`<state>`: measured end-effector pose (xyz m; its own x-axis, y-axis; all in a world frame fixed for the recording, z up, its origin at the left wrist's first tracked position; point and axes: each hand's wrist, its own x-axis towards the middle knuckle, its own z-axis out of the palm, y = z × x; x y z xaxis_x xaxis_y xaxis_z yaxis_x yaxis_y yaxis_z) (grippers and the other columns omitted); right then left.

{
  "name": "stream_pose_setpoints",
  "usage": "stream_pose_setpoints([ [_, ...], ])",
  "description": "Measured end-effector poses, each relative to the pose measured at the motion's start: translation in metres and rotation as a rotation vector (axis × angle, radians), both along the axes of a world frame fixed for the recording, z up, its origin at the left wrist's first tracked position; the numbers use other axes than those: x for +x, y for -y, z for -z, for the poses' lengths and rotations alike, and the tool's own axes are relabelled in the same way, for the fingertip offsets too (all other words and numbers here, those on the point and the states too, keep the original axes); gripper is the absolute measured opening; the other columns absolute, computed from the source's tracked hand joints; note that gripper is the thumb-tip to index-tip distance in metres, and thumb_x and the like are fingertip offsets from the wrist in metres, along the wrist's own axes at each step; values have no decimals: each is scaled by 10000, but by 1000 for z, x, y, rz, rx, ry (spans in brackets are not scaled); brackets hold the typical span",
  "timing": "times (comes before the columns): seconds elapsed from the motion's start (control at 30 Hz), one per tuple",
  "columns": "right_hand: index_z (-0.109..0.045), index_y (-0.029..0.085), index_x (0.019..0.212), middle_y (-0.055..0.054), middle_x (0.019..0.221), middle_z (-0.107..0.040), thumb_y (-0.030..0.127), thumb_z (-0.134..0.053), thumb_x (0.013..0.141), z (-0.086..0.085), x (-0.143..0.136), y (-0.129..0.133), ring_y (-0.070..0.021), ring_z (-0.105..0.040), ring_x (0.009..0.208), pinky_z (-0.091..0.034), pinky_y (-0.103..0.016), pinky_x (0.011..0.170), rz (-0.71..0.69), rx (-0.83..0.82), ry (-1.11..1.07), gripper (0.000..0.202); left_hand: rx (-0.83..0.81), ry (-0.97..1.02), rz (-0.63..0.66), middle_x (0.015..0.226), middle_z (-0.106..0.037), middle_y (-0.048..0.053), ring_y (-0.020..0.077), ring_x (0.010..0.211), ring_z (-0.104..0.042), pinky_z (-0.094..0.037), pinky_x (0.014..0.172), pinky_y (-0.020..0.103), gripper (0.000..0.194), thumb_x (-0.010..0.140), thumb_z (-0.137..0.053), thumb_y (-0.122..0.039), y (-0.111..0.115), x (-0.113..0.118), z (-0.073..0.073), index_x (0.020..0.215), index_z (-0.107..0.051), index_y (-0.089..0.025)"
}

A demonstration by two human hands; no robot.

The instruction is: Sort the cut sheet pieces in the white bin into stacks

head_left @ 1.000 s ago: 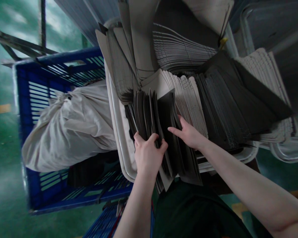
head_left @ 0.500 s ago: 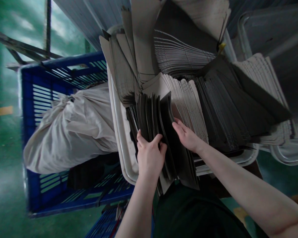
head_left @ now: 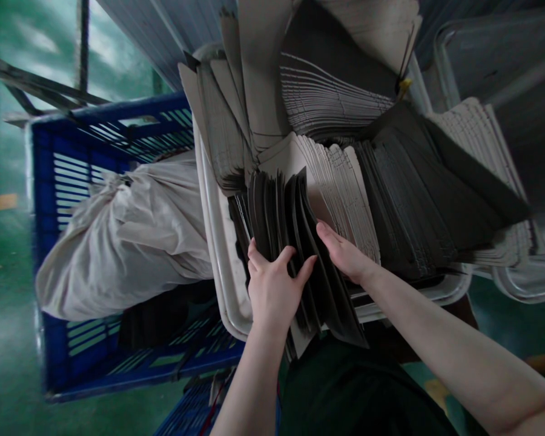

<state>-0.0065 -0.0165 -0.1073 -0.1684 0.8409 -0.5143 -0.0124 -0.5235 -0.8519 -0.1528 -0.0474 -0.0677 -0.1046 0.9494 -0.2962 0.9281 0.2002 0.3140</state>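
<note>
The grip of the left hand (head_left: 275,290) is open, its fingers spread over the edges of a bundle of thin, dark grey, flexible sheets (head_left: 267,212), with the thumb held apart toward the right. The right hand (head_left: 345,257) lies along the right side of the same bundle, its fingertips at the outermost sheet; whether its grip pinches anything cannot be told, as part of the hand is hidden. The dark bundle stands on edge, slightly fanned, at the near left of a white plastic tray with a rounded rim (head_left: 231,322), and its lower ends stick out over the near edge. Just right of the bundle sits a stack of pale beige sheets with notched edges (head_left: 340,188), then a wider stack of dark grey sheets (head_left: 399,200) slanting to the right. Behind them rise a curved, fanned dark stack with light edges (head_left: 336,97) and tall pale sheets (head_left: 266,72), near a small yellow tie (head_left: 404,86). Left of the tray stands a blue slatted plastic crate (head_left: 44,181) holding a knotted off-white cloth bag (head_left: 140,242). A grey metal frame (head_left: 82,54) stands beyond the crate, above a green floor (head_left: 9,363).
</note>
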Motion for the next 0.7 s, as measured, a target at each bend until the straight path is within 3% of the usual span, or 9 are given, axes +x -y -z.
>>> stream_pose_setpoints([
  [0.47, -416, 256, 1348, -20, 1361, -491, 533, -259, 941, 0, -1, -3, -152, -417, 1285, -295, -341, 1112, -37, 39, 124, 516, -33, 6, -8, 1424, -175, 116, 367, 1227, -406, -471, 867, 444, 494, 776, -444, -646, -2, 1, -2, 1075, -640, -304],
  [0.6, -443, 245, 1305, -38, 1262, -568, 442, -383, 930, 3, 1, -4, -166, -505, 1191, -351, -364, 1063, -39, 83, 227, 427, -28, 14, -27, 1423, -185, 107, 365, 1245, -378, -456, 888, 449, 512, 773, -427, -662, -2, 2, -4, 1063, -645, -301],
  [0.7, -389, 245, 1327, -38, 1205, -599, 332, -557, 847, 3, 1, -5, -181, -564, 1102, -410, -380, 1000, -101, 88, 233, 516, -12, 29, -39, 1415, -198, 109, 369, 1238, -379, -454, 889, 444, 539, 744, -437, -693, -3, 2, -4, 1037, -656, -297],
])
